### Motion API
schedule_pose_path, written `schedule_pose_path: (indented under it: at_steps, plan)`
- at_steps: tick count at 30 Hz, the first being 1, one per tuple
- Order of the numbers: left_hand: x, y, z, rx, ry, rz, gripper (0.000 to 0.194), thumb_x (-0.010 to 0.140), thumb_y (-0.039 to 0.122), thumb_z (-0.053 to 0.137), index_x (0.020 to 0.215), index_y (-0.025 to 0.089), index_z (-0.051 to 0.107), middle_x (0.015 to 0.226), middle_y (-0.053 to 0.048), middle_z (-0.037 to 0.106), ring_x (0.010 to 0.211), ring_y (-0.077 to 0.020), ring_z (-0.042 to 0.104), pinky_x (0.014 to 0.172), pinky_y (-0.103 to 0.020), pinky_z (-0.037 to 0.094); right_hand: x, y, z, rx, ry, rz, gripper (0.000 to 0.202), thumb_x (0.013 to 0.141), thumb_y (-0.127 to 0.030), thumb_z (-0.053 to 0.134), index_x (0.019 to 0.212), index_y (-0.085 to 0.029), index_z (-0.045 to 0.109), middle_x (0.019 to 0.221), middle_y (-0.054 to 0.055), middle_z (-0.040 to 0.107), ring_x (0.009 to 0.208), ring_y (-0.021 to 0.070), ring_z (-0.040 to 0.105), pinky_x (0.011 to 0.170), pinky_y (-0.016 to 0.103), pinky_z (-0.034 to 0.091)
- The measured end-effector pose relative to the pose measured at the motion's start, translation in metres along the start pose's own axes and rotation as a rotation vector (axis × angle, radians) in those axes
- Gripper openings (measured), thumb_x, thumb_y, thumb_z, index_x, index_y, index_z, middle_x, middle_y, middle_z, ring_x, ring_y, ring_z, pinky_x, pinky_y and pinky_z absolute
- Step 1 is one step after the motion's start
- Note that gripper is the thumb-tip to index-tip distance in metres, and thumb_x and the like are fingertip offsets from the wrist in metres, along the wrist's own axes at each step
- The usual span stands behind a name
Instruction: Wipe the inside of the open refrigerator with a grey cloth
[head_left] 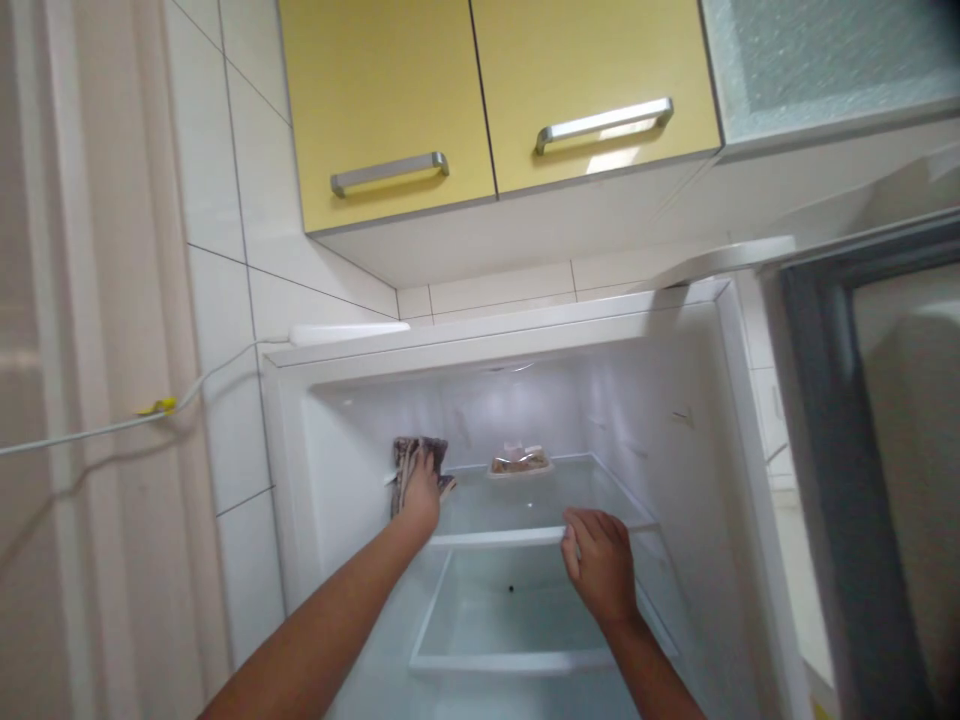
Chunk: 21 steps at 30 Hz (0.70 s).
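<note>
My left hand (422,492) is inside an open refrigerator (502,345), closed on a dark patterned cloth (407,456). Part of the cloth lies against the left inner wall, just above the upper glass shelf (499,510). At the front edge of that shelf, towards its right end, my right hand (602,560) has its fingers curled over the white trim. A wrapped tray of food (519,462) rests at the back of the same shelf, between and beyond both hands.
A second shelf (517,662) lies below. The refrigerator door (817,420) stands open on the right. Overhead are yellow cabinets (390,100) with metal handles. A white cable (225,372) runs along the left, near a curtain (127,250).
</note>
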<state>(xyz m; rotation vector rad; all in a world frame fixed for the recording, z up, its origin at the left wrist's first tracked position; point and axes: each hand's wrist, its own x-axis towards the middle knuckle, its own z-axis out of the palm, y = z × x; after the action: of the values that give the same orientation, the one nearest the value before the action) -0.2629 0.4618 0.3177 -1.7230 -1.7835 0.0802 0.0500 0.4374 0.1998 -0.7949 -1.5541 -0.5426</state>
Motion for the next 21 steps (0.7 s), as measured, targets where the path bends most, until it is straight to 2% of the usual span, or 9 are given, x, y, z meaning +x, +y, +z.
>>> schedule_pose_path:
  at_steps: [3, 7, 12, 16, 19, 21]
  plan:
    - [-0.04, 0.0, -0.02, 0.087, -0.027, 0.021, 0.042, 0.084, 0.032, 0.052, 0.118, 0.021, 0.075, 0.127, -0.013, 0.071, 0.148, -0.035, 0.033, 0.125, -0.057, -0.004, 0.002, -0.003, -0.003, 0.004, -0.018, 0.017, 0.022, 0.092, -0.013, 0.05, 0.102, -0.019, 0.069, 0.095, 0.005, 0.073, 0.093, 0.0202, 0.063, 0.089, 0.036, 0.042]
    - [-0.091, 0.002, -0.047, 0.185, -0.015, 0.018, 0.047, 0.079, 0.018, 0.049, 0.119, 0.016, 0.074, 0.134, -0.016, 0.067, 0.149, -0.0351, 0.031, 0.125, -0.057, -0.006, 0.003, -0.005, -0.007, 0.008, -0.039, 0.035, 0.021, 0.092, -0.013, 0.05, 0.101, -0.018, 0.068, 0.095, 0.005, 0.073, 0.093, 0.0204, 0.062, 0.089, 0.036, 0.042]
    - [-0.139, -0.001, -0.068, 0.208, 0.04, 0.022, 0.048, 0.081, 0.016, 0.043, 0.114, 0.024, 0.076, 0.133, -0.01, 0.069, 0.148, -0.0321, 0.035, 0.126, -0.058, 0.002, 0.004, -0.005, -0.009, 0.017, -0.051, 0.038, 0.021, 0.092, -0.014, 0.049, 0.1, -0.018, 0.068, 0.094, 0.006, 0.072, 0.093, 0.0203, 0.062, 0.089, 0.036, 0.042]
    - [-0.145, -0.002, -0.07, 0.259, 0.009, 0.004, 0.05, 0.082, 0.015, 0.045, 0.123, 0.027, 0.071, 0.141, -0.006, 0.064, 0.151, -0.0305, 0.031, 0.126, -0.057, 0.001, 0.004, -0.006, -0.009, 0.019, -0.034, 0.039, 0.022, 0.092, -0.014, 0.049, 0.101, -0.018, 0.068, 0.095, 0.006, 0.073, 0.094, 0.0205, 0.062, 0.09, 0.037, 0.042]
    - [-0.127, -0.001, -0.065, 0.312, -0.042, -0.003, 0.052, 0.084, 0.015, 0.046, 0.133, 0.023, 0.064, 0.149, -0.007, 0.056, 0.153, -0.0305, 0.026, 0.126, -0.057, 0.001, 0.004, -0.007, -0.009, 0.019, -0.036, 0.053, 0.021, 0.092, -0.013, 0.05, 0.101, -0.018, 0.069, 0.095, 0.006, 0.073, 0.094, 0.0206, 0.063, 0.091, 0.037, 0.043]
    - [-0.109, 0.0, -0.061, 0.309, -0.03, 0.014, 0.05, 0.086, 0.016, 0.046, 0.133, 0.018, 0.064, 0.148, -0.011, 0.056, 0.152, -0.0309, 0.026, 0.126, -0.056, 0.003, 0.004, -0.007, -0.009, 0.019, -0.049, 0.049, 0.021, 0.092, -0.013, 0.051, 0.102, -0.018, 0.069, 0.096, 0.006, 0.073, 0.095, 0.0208, 0.063, 0.091, 0.038, 0.043]
